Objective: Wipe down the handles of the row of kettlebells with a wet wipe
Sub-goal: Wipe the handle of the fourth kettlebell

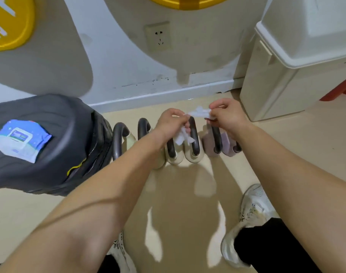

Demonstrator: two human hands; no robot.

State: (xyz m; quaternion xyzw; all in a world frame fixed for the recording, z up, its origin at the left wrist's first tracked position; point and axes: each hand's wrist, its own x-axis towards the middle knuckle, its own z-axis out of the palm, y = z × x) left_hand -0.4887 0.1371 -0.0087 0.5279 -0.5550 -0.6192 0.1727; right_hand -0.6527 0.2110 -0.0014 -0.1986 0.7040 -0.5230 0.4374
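A row of kettlebells with dark looped handles stands on the floor by the wall. Two at the left point(120, 138) are partly hidden, two cream ones point(193, 154) stand in the middle, and a mauve one point(217, 142) is at the right. A white wet wipe point(199, 112) stretches between both hands above the cream kettlebells' handles. My left hand point(171, 121) pinches its lower, crumpled end. My right hand point(226, 113) pinches its upper end.
A dark bag point(56, 154) lies at the left with a blue wet-wipe pack point(20, 140) on top. A cream lidded bin point(290, 75) stands at the right. My shoes point(251, 219) are on the beige floor near the bottom. A wall socket point(158, 36) sits above the kettlebells.
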